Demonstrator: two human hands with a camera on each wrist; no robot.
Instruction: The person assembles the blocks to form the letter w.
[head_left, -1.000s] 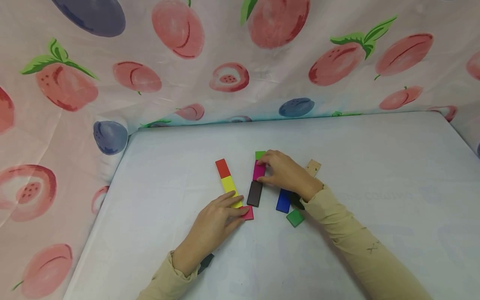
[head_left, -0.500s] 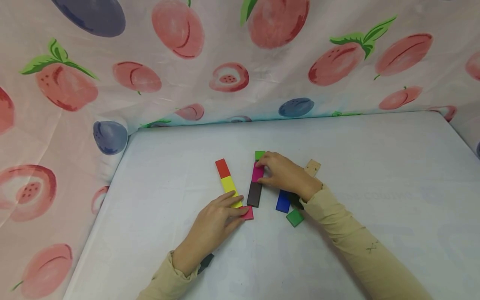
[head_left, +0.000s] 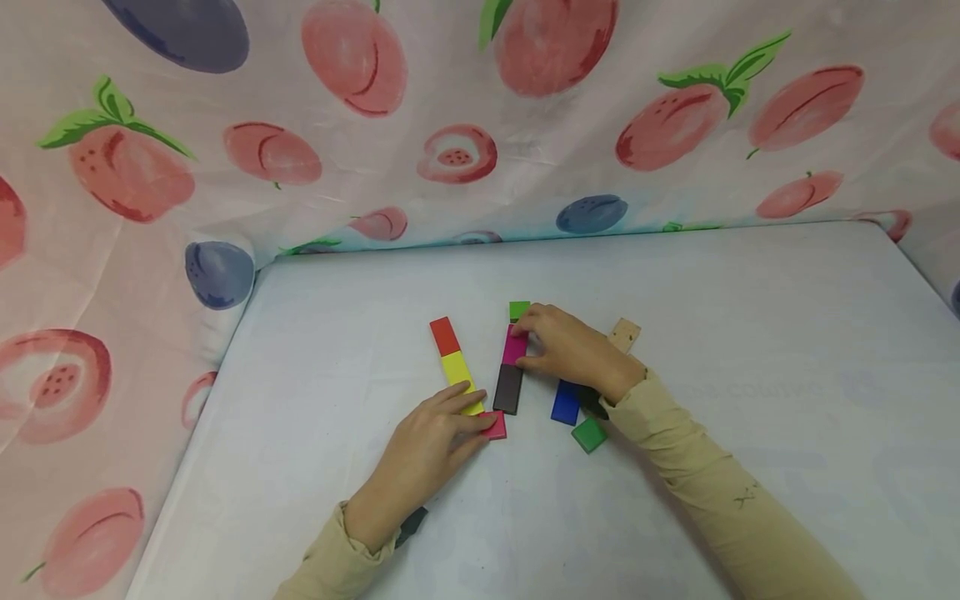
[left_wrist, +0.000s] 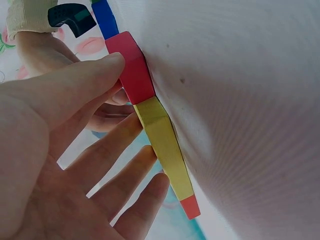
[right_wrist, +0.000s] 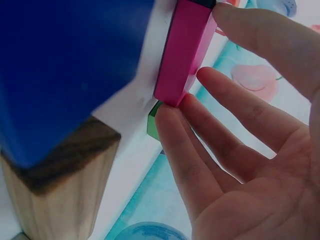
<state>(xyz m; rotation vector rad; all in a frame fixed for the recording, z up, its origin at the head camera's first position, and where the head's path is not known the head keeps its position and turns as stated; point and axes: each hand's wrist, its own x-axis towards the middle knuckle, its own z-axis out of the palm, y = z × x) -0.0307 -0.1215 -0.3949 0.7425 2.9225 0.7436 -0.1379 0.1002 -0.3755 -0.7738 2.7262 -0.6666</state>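
Note:
My right hand (head_left: 566, 346) pinches a magenta block (head_left: 514, 344) by its two ends, thumb at the near end, fingers at the far one. A dark brown block (head_left: 508, 388) lies at its near end, touching. Beyond it is a light green block (head_left: 519, 312), with a thin dark strip between. My left hand (head_left: 427, 442) lies with fingers fairly straight. In the left wrist view its thumb touches a pink-red block (left_wrist: 131, 65), and its other fingertips rest along a yellow block (left_wrist: 162, 142). An orange-red block (head_left: 445, 336) continues that row at the far end.
Right of the rows lie a blue block (head_left: 566, 402), a green block (head_left: 589, 434) and a tan wooden block (head_left: 624, 334). My right forearm partly covers this group. A fruit-print cloth (head_left: 540, 150) rises behind the white table (head_left: 750, 333).
My right hand has drawn the magenta block slightly nearer, against the dark brown block, leaving a thin dark strip beside the light green block. My left hand has stayed in place.

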